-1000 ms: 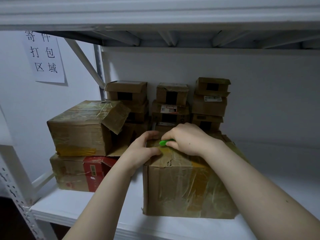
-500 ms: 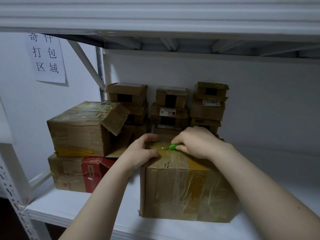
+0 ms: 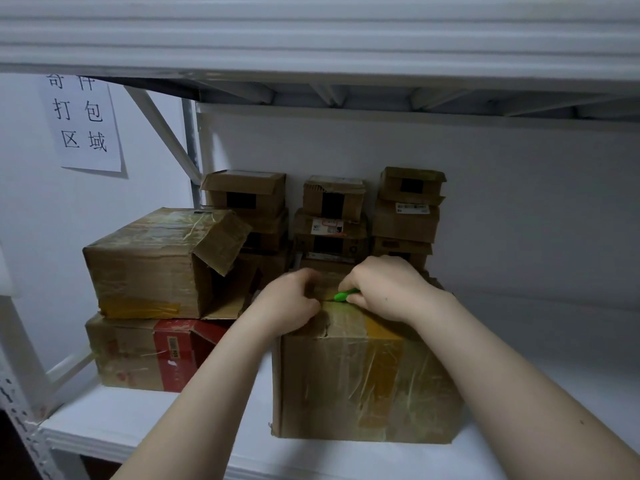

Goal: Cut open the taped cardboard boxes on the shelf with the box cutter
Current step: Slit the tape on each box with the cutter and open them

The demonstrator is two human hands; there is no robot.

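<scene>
The white shelf [image 3: 138,427] carries everything, under another shelf board overhead. The box [image 3: 363,386] being worked on stands near the front edge, about mid-width, wrapped in wrinkled clear and yellow tape. At the left end an open box [image 3: 145,265] lies on its side, one flap hanging loose, on top of a red box [image 3: 138,355]. Small boxes [image 3: 405,220] are stacked in three columns against the back wall, just behind the worked box. A paper sign [image 3: 83,126] hangs on the left wall.

Both forearms reach in from the bottom edge and meet over the box's top. The left hand [image 3: 287,303] sits on the top's front left part, knuckles up, fingers curled under into a loose fist with the thumb side toward the other hand. Whether it pinches tape or a flap is hidden, so its hold cannot be told.

The right hand [image 3: 384,289] is bent down at the wrist, back of the hand up, fingers folded tightly around the green cutter [image 3: 344,295]. Only the cutter's tip end sticks out to the left, low against the taped top, close to the left hand. The blade is too small to make out.
</scene>
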